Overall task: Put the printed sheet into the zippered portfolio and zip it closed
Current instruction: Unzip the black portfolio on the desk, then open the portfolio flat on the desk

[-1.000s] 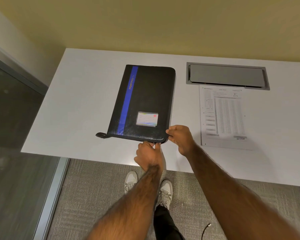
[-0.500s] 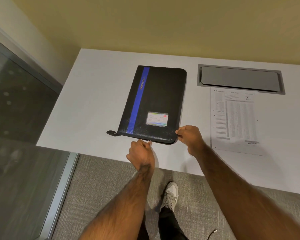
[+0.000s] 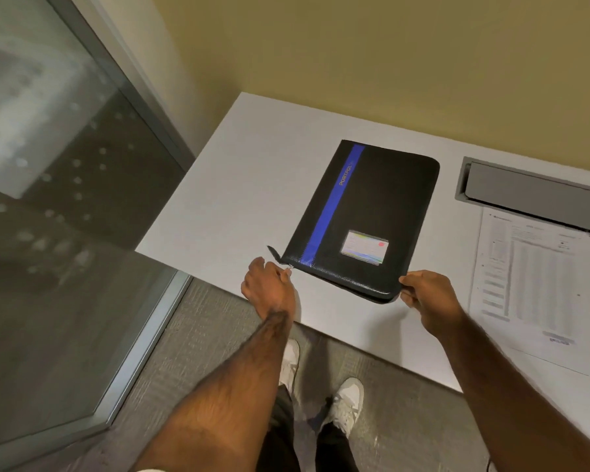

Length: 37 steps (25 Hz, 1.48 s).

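Observation:
A black zippered portfolio (image 3: 375, 212) with a blue stripe and a small card window lies flat on the white table (image 3: 239, 199). My left hand (image 3: 268, 287) pinches the zipper pull at the portfolio's near left corner. My right hand (image 3: 426, 298) grips the near right corner and holds it down. The printed sheet (image 3: 539, 274) lies flat on the table to the right of the portfolio, apart from both hands.
A grey metal cable hatch (image 3: 532, 189) is set into the table behind the sheet. A glass partition with a metal frame (image 3: 143, 338) stands to the left. The table's near edge runs just under my hands, with carpet and my shoes below.
My left hand has slid the zipper pull leftward along the near edge, from the right corner to the left corner. My right hand has stayed on the right corner. The camera has swung left.

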{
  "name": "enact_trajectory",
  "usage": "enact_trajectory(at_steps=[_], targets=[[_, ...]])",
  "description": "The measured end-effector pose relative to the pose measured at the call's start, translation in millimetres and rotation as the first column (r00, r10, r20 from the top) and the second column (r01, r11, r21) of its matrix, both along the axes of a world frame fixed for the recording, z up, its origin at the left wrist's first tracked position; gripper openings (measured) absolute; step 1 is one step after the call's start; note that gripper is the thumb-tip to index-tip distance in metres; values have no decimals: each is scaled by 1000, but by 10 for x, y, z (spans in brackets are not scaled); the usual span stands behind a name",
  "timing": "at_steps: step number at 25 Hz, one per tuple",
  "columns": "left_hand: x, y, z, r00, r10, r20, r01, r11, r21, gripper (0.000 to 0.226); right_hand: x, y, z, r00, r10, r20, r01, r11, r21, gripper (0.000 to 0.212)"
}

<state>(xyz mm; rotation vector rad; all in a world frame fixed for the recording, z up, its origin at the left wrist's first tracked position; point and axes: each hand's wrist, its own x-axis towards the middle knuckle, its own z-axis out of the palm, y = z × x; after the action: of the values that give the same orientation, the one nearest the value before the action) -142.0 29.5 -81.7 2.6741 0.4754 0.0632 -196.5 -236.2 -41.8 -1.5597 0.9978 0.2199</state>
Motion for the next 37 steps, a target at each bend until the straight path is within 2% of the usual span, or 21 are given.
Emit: enact_trajectory(at_steps=[4, 8, 12, 16, 18, 20, 25, 27, 28, 30, 32, 33, 35, 37], targets=[[72, 235, 7, 999, -2, -37, 5, 997, 78, 22, -14, 13, 87, 999, -39, 28, 37, 996, 76, 13], [92, 440, -34, 989, -129, -78, 142, 970, 195, 24, -2, 85, 211, 1000, -6, 1, 6, 1000, -21, 18], [170, 562, -3, 987, -161, -30, 162, 985, 57, 41, 55, 189, 489, 998, 6, 56, -1, 997, -80, 16], [520, 631, 185, 984, -173, 36, 176, 960, -215, 44, 232, 388, 850, 980, 142, 137, -103, 961, -258, 12], [769, 540, 440, 968, -245, 48, 241, 866, -438, 42, 368, 574, 1077, 963, 199, 184, -137, 944, -301, 12], [1013, 390, 797, 953, -304, 18, 256, 766, -590, 43, 521, 808, 1270, 929, 269, 253, -182, 930, -319, 14], [1530, 98, 1670, 853, -503, -139, 138, 475, -869, 67, 994, 1396, 1425, 842, 426, 330, -305, 882, -359, 18], [1707, 79, 1951, 806, -569, -166, 99, 405, -909, 70, 1182, 1577, 1421, 802, 478, 357, -328, 853, -406, 23], [1781, 86, 2059, 772, -613, -167, 135, 415, -899, 70, 1266, 1654, 1416, 785, 496, 370, -333, 843, -422, 25], [1897, 119, 2145, 689, -710, -148, 312, 474, -823, 62, 1409, 1784, 1377, 747, 538, 390, -356, 819, -449, 28], [1993, 177, 2092, 670, -732, -124, 479, 554, -681, 36, 1508, 1855, 1293, 701, 573, 425, -379, 803, -460, 27], [2035, 218, 2047, 686, -719, -106, 513, 582, -631, 25, 1524, 1872, 1265, 681, 574, 454, -364, 804, -471, 22], [2126, 338, 1978, 714, -693, -104, 493, 602, -628, 21, 1509, 1828, 1156, 662, 562, 496, -288, 802, -523, 13], [2220, 510, 1936, 718, -683, -135, 438, 595, -674, 27, 1458, 1707, 932, 679, 622, 391, -193, 665, -722, 10]])
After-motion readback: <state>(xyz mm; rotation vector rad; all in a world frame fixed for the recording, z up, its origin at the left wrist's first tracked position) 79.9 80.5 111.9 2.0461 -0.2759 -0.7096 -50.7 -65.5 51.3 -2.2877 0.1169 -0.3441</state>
